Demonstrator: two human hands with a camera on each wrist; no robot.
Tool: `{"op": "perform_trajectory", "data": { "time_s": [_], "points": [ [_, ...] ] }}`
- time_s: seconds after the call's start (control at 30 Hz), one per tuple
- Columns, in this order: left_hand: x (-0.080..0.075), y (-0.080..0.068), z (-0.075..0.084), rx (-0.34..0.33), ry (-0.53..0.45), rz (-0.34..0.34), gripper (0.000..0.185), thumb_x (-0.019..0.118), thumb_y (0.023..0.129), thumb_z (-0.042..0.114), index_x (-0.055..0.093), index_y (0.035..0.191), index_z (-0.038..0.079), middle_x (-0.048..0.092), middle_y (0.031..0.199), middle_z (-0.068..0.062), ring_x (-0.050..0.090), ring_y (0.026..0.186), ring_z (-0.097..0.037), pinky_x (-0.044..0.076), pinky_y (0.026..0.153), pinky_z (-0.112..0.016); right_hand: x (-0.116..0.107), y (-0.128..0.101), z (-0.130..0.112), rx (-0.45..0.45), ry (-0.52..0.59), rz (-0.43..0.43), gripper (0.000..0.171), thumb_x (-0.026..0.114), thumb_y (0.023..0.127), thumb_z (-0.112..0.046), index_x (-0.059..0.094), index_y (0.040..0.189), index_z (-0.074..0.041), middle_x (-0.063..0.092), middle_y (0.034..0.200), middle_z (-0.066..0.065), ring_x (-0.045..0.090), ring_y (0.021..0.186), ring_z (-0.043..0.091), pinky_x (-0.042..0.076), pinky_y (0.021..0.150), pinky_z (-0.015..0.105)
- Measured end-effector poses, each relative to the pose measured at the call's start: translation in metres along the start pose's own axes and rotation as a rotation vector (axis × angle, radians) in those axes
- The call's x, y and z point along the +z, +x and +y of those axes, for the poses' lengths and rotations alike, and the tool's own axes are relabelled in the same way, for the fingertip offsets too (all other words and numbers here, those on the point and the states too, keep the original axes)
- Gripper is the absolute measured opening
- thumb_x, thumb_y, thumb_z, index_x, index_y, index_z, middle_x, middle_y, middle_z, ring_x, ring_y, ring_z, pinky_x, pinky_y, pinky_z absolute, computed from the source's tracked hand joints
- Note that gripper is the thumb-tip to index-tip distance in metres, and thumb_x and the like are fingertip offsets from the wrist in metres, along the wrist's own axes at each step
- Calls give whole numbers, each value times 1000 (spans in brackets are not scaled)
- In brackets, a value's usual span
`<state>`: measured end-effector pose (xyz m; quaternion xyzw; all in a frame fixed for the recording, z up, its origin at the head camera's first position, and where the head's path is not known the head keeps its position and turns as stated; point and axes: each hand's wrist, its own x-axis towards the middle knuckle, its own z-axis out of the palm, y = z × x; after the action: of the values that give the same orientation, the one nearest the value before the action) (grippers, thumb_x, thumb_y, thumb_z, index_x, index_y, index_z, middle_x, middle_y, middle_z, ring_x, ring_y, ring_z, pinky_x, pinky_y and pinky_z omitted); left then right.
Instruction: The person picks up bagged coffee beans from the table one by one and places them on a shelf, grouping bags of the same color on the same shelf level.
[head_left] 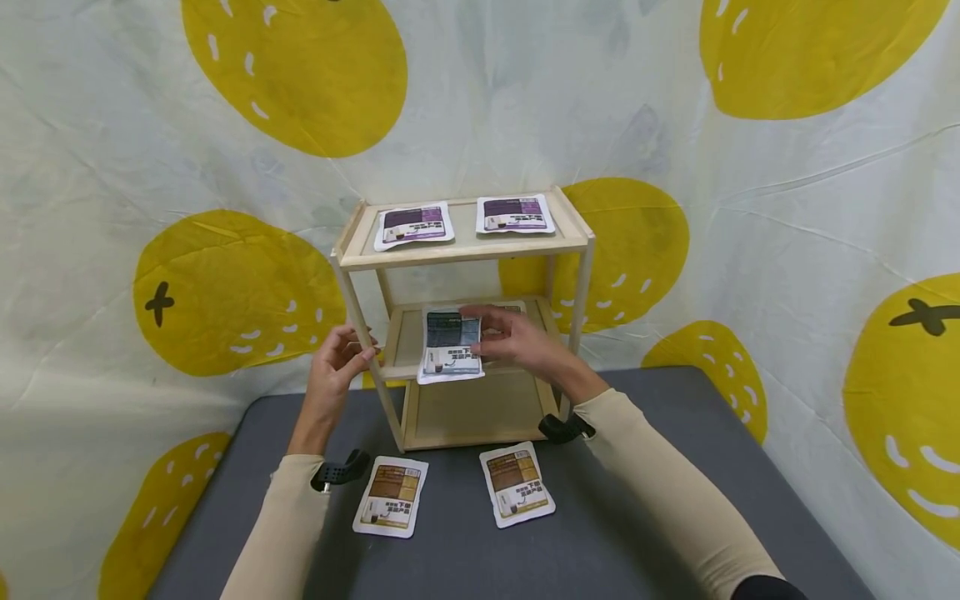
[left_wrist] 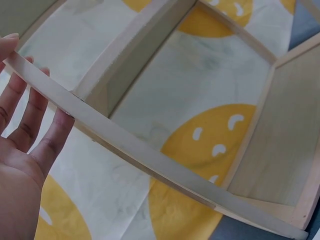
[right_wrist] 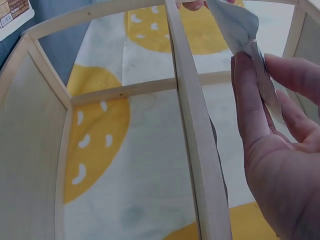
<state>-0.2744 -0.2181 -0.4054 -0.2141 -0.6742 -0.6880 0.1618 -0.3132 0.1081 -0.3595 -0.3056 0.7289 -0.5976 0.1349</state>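
Landmark: we see a small three-tier wooden shelf (head_left: 459,243) standing on a grey table (head_left: 645,533).
Right hand: our right hand (head_left: 517,340) pinches a blue sachet (head_left: 451,346) by its edge, holding it at the front of the shelf's middle tier.
Left hand: our left hand (head_left: 333,367) rests relaxed fingers (left_wrist: 30,117) against the shelf's front left post, seemingly to steady it.
Top tier: two purple sachets (head_left: 414,224) lie flat, side by side.
In front of the shelf: two brown sachets (head_left: 391,495) lie on the table.
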Motion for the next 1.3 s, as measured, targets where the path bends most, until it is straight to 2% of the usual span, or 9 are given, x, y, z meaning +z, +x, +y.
{"op": "perform_trajectory", "data": {
  "time_s": [0.17, 0.33, 0.47, 0.67, 0.87, 1.1, 1.3],
  "points": [
    [0, 0, 0, 1, -5, -5, 28, 63, 98, 0, 59, 125, 8, 61, 112, -20, 66, 104, -24, 57, 85, -30, -2, 11, -1, 13, -50, 42, 63, 72, 95, -12, 46, 152, -19, 58, 137, 15, 63, 116, 29, 56, 94, 43],
    [0, 0, -1, 7, -16, -5, 29, 63, 98, 0, 59, 126, 6, 59, 112, -23, 66, 104, -28, 58, 86, -32, -2, 21, -3, 26, -107, 76, 63, 75, 93, -14, 50, 150, -21, 55, 142, 11, 59, 120, 27, 56, 94, 41],
    [0, 0, -1, 6, -20, -3, 29, 63, 98, 0, 57, 127, 1, 60, 110, -20, 65, 103, -31, 58, 85, -32, -1, 27, -5, 57, -71, 71, 61, 74, 93, -11, 51, 149, -20, 57, 136, 14, 63, 114, 30, 57, 92, 40],
    [-1, 0, -3, 2, 12, 10, 28, 64, 98, 2, 59, 126, 5, 60, 112, -22, 65, 106, -35, 57, 84, -29, -1, 36, -1, 84, -28, 59, 61, 72, 94, -11, 49, 151, -20, 52, 141, 15, 65, 110, 27, 57, 91, 38],
    [-2, 0, -4, 14, 1, 3, 28, 63, 97, -2, 59, 125, 5, 60, 109, -19, 66, 105, -37, 57, 84, -29, 0, 43, 0, 98, -22, 42, 63, 72, 95, -11, 46, 153, -17, 53, 138, 16, 67, 106, 28, 57, 92, 41],
    [0, 0, -2, 7, -10, 29, 30, 65, 96, -3, 59, 125, 1, 61, 108, -22, 65, 103, -36, 57, 83, -30, 2, 53, 4, 139, -85, 55, 67, 76, 91, -11, 48, 151, -17, 55, 136, 15, 61, 112, 27, 55, 90, 37],
    [0, 0, -2, 3, -14, 27, 30, 65, 96, -3, 59, 124, 2, 62, 108, -18, 65, 103, -38, 58, 84, -31, 4, 59, 4, 171, -174, 65, 68, 76, 92, -13, 45, 153, -14, 54, 139, 15, 58, 122, 30, 53, 95, 41]
  ]
}}
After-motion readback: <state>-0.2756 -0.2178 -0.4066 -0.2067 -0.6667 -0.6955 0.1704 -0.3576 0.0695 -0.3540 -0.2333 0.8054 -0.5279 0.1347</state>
